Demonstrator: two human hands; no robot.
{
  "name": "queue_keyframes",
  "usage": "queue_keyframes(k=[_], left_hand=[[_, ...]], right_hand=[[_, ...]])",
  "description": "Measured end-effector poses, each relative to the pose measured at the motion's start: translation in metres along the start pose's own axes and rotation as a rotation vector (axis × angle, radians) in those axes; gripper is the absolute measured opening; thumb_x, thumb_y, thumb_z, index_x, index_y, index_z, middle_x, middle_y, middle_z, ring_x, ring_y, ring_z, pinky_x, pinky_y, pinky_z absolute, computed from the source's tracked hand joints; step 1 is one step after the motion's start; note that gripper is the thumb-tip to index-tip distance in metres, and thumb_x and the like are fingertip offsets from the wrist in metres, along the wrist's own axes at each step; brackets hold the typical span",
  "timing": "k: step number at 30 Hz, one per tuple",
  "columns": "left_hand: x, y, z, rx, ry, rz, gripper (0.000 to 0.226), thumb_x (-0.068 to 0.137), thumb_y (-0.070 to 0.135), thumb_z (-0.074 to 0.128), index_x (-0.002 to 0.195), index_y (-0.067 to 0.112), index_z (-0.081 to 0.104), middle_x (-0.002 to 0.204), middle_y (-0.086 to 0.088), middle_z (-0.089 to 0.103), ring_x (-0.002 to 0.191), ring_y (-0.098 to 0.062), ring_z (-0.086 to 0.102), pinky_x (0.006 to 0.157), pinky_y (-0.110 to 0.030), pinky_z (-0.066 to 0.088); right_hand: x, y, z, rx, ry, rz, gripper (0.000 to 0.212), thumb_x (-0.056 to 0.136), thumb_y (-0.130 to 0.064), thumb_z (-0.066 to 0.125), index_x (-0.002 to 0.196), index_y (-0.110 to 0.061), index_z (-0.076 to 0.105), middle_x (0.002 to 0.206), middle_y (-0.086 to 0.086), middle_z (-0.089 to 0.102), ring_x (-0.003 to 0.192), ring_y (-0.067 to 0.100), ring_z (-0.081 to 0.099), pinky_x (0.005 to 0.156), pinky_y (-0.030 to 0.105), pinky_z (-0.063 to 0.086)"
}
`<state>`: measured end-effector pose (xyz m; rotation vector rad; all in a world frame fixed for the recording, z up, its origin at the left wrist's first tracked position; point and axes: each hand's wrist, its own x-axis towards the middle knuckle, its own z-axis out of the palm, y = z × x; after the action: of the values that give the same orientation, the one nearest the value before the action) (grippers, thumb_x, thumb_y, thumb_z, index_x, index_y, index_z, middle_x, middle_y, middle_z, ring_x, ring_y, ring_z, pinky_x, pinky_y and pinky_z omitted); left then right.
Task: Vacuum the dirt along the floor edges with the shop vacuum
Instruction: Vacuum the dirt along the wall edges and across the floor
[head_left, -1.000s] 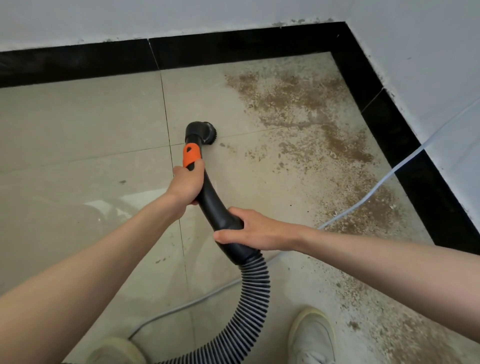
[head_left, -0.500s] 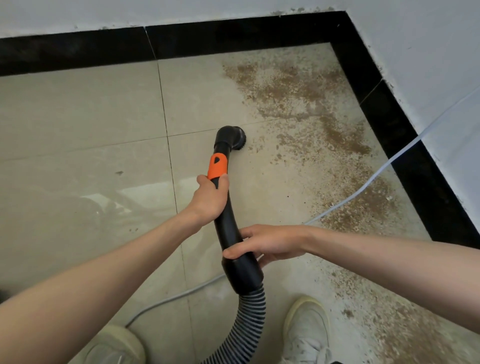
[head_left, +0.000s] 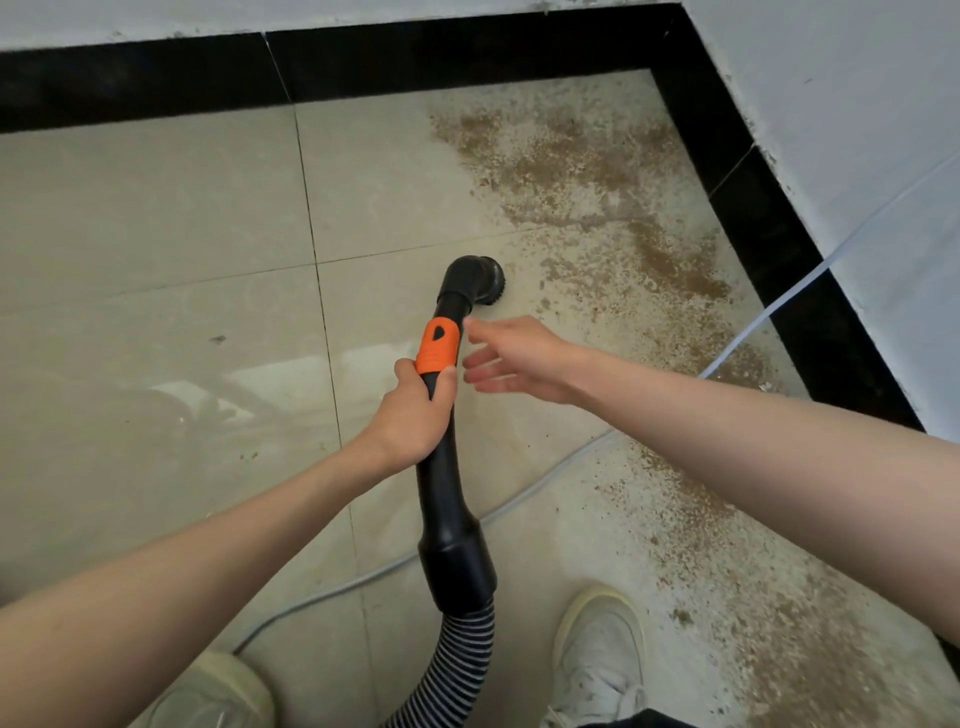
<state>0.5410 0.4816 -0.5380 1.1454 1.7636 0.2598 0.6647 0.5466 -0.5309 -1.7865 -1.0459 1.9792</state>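
The left hand (head_left: 413, 415) grips the black wand (head_left: 439, 478) just below its orange collar (head_left: 438, 347), fingers curled round it, and the round brush head (head_left: 480, 280) sits on the tile at the edge of the dirt (head_left: 613, 218) spread toward the corner. The right hand (head_left: 511, 361) hovers just right of the collar, blurred, fingers spread and holding nothing. A ribbed hose (head_left: 457, 665) runs down between two shoes.
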Motion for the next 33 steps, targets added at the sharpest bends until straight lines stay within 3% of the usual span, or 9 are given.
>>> queue_keyframes(k=[5, 11, 20, 22, 27, 30, 33], left_hand=[[0.006, 0.002, 0.004, 0.016, -0.01, 0.026, 0.031, 0.1, 0.042, 0.03, 0.107, 0.012, 0.027, 0.073, -0.004, 0.051, 0.062, -0.015, 0.05, 0.051, -0.027, 0.034], [0.019, -0.002, 0.007, -0.027, -0.031, 0.044, 0.029, 0.1, 0.043, 0.031, 0.11, 0.016, 0.027, 0.072, -0.004, 0.051, 0.06, -0.016, 0.051, 0.052, -0.028, 0.037], [0.085, 0.025, -0.016, -0.051, 0.106, 0.048, 0.043, 0.099, 0.045, 0.029, 0.123, 0.01, 0.033, 0.077, -0.003, 0.051, 0.066, -0.016, 0.051, 0.057, -0.031, 0.039], [0.103, 0.031, -0.025, -0.038, 0.148, 0.046, 0.045, 0.099, 0.045, 0.03, 0.124, 0.008, 0.034, 0.081, -0.005, 0.051, 0.068, -0.019, 0.051, 0.062, -0.031, 0.037], [0.142, 0.044, -0.048, -0.026, 0.204, 0.044, 0.048, 0.099, 0.044, 0.029, 0.126, 0.005, 0.034, 0.098, -0.014, 0.052, 0.079, -0.027, 0.049, 0.07, -0.031, 0.035], [0.163, 0.055, -0.06, -0.066, 0.221, 0.053, 0.05, 0.1, 0.044, 0.028, 0.127, 0.003, 0.033, 0.107, -0.017, 0.053, 0.09, -0.032, 0.052, 0.074, -0.033, 0.039], [0.181, 0.065, -0.073, -0.074, 0.244, 0.046, 0.052, 0.1, 0.044, 0.028, 0.131, 0.003, 0.03, 0.118, -0.02, 0.052, 0.099, -0.034, 0.053, 0.079, -0.034, 0.04]], right_hand=[[0.02, -0.009, 0.014, 0.067, 0.072, 0.002, 0.029, 0.093, -0.016, 0.063, 0.117, -0.001, 0.056, 0.105, 0.014, 0.065, 0.087, 0.024, 0.064, 0.061, 0.026, 0.053], [0.034, -0.01, 0.006, 0.209, 0.006, 0.011, 0.022, 0.095, -0.008, 0.058, 0.116, -0.002, 0.056, 0.092, 0.009, 0.064, 0.083, 0.023, 0.064, 0.063, 0.028, 0.054], [0.085, -0.044, 0.007, 0.249, 0.173, -0.147, 0.041, 0.095, -0.013, 0.059, 0.132, 0.002, 0.051, 0.117, 0.019, 0.064, 0.089, 0.028, 0.067, 0.07, 0.027, 0.057], [0.093, -0.048, 0.005, 0.214, 0.205, -0.172, 0.036, 0.096, -0.01, 0.054, 0.131, -0.003, 0.051, 0.108, 0.015, 0.065, 0.081, 0.024, 0.066, 0.071, 0.026, 0.054], [0.086, -0.026, 0.011, 0.084, 0.169, -0.107, 0.017, 0.099, -0.015, 0.048, 0.107, -0.005, 0.059, 0.084, 0.01, 0.06, 0.068, 0.018, 0.058, 0.065, 0.026, 0.052], [0.076, -0.003, 0.022, 0.042, 0.04, -0.027, 0.028, 0.1, -0.03, 0.046, 0.106, -0.007, 0.062, 0.087, 0.006, 0.062, 0.08, 0.019, 0.06, 0.071, 0.029, 0.05], [0.069, 0.003, 0.031, 0.141, -0.065, -0.025, 0.032, 0.096, -0.043, 0.052, 0.113, -0.017, 0.061, 0.104, 0.001, 0.067, 0.102, 0.018, 0.064, 0.092, 0.035, 0.053]])
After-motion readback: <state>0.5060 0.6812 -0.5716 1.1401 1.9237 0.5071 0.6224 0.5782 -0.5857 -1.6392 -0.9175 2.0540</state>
